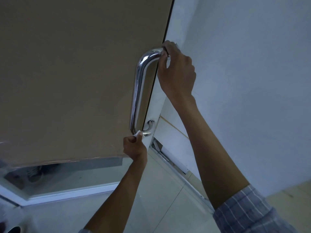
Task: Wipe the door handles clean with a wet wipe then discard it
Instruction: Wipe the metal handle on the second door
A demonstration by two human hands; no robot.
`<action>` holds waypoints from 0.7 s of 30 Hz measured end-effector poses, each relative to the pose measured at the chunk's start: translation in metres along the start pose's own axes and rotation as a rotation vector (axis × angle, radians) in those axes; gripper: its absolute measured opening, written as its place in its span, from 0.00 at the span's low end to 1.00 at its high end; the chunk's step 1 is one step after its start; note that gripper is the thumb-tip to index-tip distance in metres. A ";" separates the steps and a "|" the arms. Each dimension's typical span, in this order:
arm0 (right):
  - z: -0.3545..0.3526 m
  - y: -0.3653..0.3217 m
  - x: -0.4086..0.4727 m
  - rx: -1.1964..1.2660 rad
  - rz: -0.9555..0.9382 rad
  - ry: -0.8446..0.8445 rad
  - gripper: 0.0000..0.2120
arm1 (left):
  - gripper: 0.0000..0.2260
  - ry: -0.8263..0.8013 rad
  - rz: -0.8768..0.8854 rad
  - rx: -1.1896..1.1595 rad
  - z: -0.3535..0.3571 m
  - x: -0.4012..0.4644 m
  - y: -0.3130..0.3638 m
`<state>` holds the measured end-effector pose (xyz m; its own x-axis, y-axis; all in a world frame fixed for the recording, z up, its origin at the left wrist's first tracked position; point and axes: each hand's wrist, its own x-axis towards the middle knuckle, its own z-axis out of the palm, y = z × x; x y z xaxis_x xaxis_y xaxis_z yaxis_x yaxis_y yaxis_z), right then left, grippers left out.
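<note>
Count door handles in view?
1: a chrome door handle on the brown door's edge, left hand pinching a wet wipe at its bottom, right hand gripping its top. Others may be hidden.

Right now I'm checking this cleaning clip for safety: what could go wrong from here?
The left hand pinches only a small bit of wet wipe against the handle's lower bend, so it could slip out. The right hand grips the top end by the door edge, where its fingers might get caught if the door swings.
</note>
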<state>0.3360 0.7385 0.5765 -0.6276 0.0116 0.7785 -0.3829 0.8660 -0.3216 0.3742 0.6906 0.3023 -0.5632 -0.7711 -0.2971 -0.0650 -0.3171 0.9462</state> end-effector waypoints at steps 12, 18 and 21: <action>0.006 -0.001 0.006 -0.014 0.013 -0.011 0.15 | 0.15 -0.266 -0.655 -0.410 0.040 0.006 0.005; 0.008 0.001 0.006 -0.028 0.008 -0.001 0.15 | 0.05 -0.421 -0.631 -0.289 0.025 0.000 0.001; 0.006 0.001 0.003 -0.034 0.014 -0.012 0.15 | 0.05 -0.431 -0.672 -0.212 -0.002 0.010 -0.011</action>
<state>0.3293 0.7363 0.5750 -0.6410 0.0179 0.7674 -0.3507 0.8825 -0.3135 0.3711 0.6853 0.2887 -0.7292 -0.1139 -0.6748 -0.3680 -0.7661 0.5269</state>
